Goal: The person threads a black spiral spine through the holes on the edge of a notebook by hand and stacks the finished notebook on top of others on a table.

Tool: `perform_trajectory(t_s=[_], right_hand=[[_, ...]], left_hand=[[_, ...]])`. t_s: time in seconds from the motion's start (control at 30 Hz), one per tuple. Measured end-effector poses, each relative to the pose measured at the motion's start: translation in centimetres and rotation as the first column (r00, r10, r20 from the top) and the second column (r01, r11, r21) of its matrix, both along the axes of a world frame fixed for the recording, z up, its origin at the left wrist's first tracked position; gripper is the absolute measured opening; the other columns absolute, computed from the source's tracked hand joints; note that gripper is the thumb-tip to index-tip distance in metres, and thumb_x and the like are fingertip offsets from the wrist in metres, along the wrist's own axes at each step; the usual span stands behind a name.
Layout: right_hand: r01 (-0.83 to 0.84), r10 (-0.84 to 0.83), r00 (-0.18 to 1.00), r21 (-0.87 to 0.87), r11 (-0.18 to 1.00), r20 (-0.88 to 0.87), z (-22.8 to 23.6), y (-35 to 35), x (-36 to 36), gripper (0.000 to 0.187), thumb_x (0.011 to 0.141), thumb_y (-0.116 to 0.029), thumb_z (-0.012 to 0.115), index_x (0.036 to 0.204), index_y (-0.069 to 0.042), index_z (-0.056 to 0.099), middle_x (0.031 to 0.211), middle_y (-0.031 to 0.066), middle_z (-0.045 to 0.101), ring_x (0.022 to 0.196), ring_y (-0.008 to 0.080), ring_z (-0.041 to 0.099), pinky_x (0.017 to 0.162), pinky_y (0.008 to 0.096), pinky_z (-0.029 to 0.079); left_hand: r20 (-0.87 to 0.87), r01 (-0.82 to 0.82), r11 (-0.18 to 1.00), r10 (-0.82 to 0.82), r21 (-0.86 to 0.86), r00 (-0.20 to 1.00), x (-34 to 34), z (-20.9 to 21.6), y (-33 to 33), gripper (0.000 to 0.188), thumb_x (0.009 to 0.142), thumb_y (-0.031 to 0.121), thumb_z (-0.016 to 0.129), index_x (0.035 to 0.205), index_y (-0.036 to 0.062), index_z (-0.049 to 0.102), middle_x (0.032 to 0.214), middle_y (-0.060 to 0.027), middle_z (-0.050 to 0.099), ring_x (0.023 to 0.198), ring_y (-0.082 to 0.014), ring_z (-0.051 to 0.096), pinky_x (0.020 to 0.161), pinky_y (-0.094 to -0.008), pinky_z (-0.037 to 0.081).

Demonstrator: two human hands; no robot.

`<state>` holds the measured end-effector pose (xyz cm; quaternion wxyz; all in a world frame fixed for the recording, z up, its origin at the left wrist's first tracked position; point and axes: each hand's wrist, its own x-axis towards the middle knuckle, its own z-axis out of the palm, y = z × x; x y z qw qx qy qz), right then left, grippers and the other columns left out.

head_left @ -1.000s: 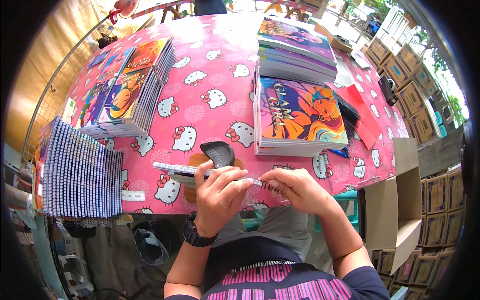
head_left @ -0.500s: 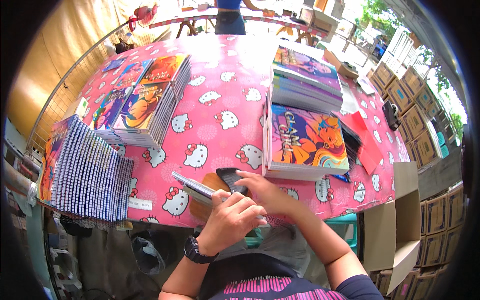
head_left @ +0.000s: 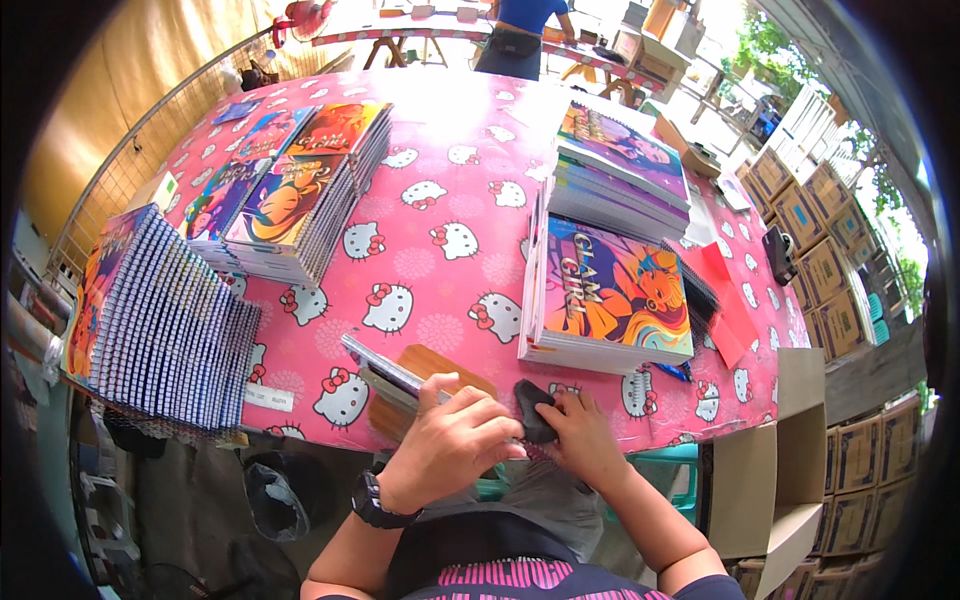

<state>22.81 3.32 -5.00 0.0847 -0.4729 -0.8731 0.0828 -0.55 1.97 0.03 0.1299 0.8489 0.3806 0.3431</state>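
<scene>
My left hand, with a black watch at its wrist, is closed on a spiral notebook that stands tilted, edge up, at the table's near edge. Under and behind the notebook lies a brown wooden board. To the right, my right hand is closed on a dark grey angular object beside the notebook's near end; its exact kind is unclear. The fingers and the notebook's lower edge partly hide each other.
Spiral notebooks with colourful covers stand in piles: a right pile, a far-right pile, left piles and a near-left pile. An open cardboard box is at the right. Another person stands beyond the pink table.
My right hand has moved right and nearer to me, bringing the dark grey object off the wooden board. My left hand stays on the notebook. The far person appears further right.
</scene>
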Motion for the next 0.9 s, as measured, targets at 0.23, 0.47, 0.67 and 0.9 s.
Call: perform_trajectory(t_s=[0.23,0.47,0.67,0.9], right_hand=[[-0.331,0.330,0.944,-0.078,0.940,-0.027,-0.5,0.8,-0.2,0.079,0.056,-0.026,0.079,0.128,-0.018,0.050,0.138,0.0201,0.035,0.120,0.0412,0.040,0.100,0.0511,0.037],[-0.143,0.139,0.988,-0.073,0.987,-0.064,-0.9,1.8,1.3,0.083,0.060,-0.035,0.077,0.135,-0.019,0.045,0.139,0.0236,0.031,0.116,0.0444,0.041,0.099,0.0526,0.036],[-0.217,0.191,0.971,-0.191,0.957,-0.146,-1.9,2.7,3.0,0.080,0.065,-0.037,0.076,0.136,-0.016,0.046,0.140,0.0279,0.030,0.124,0.0468,0.037,0.104,0.0507,0.031],[-0.402,-0.241,0.619,-0.565,0.720,-0.748,4.7,1.9,1.4,0.076,0.069,-0.059,0.066,0.117,-0.001,0.063,0.123,0.0182,0.056,0.123,0.0313,0.044,0.106,0.0410,0.027]], left_hand=[[0.051,-0.045,0.999,0.044,0.016,0.998,0.1,0.7,-0.2,0.021,0.080,0.038,0.067,0.090,0.0195,0.067,0.089,0.0053,0.065,0.092,-0.0149,0.060,0.105,-0.0509,0.017],[0.101,-0.124,0.992,0.124,0.000,0.987,0.0,0.5,-0.4,0.020,0.081,0.038,0.065,0.081,0.0188,0.068,0.087,0.0052,0.065,0.093,-0.0151,0.060,0.107,-0.0521,0.012],[0.072,-0.102,0.995,0.102,-0.004,0.992,-0.3,0.2,0.0,0.021,0.081,0.040,0.065,0.085,0.0199,0.067,0.090,0.0064,0.065,0.096,-0.0146,0.060,0.109,-0.0535,0.005],[0.077,-0.316,0.949,0.315,-0.002,0.946,-2.1,-0.3,-0.5,0.034,0.067,0.035,0.077,0.095,0.0195,0.066,0.090,0.0043,0.061,0.102,-0.0158,0.055,0.109,-0.0591,0.000]])
